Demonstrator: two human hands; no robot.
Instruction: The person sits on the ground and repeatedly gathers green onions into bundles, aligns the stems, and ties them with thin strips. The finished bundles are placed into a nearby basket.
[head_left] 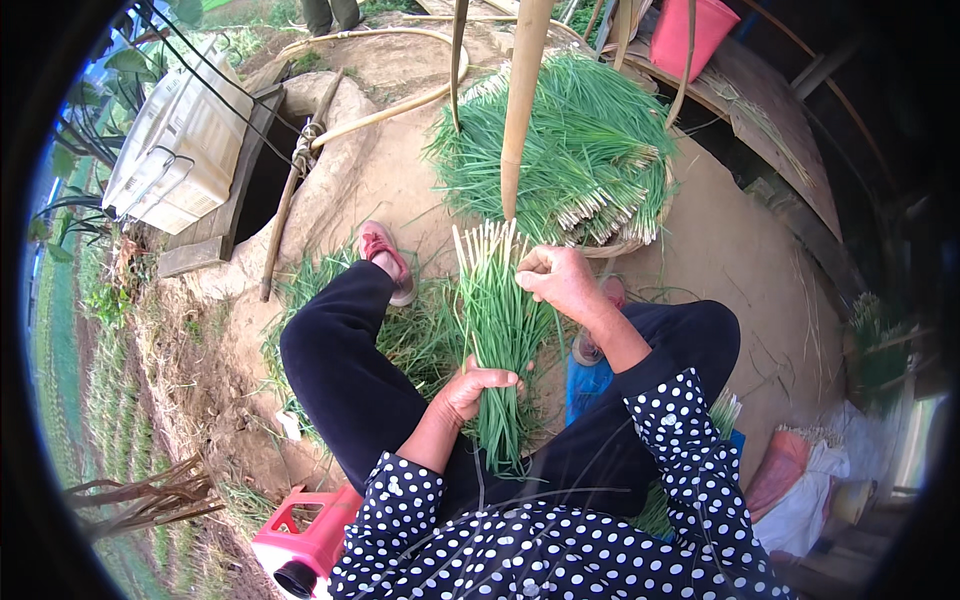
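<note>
My left hand (468,392) is wrapped round the lower, leafy part of a bunch of garlic chives (500,310) between my knees. The pale cut ends of the bunch point away from me and the green tips hang toward my lap. Beside the upper right of the bunch, my right hand (556,281) is closed in a pinch, with thumb and forefinger together; whatever it holds is too small to make out. Beyond the bunch lies a large heap of garlic chives (560,140), its pale ends facing several ways, in a round basket (612,250) whose rim barely shows.
A wooden pole (524,100) rises from near the heap. Loose green trimmings (420,340) lie between my feet. A pink plastic container (310,535) stands at my lower left, a white crate (178,150) at far left, a red bucket (690,35) at far right, and white sacks (805,500) at right.
</note>
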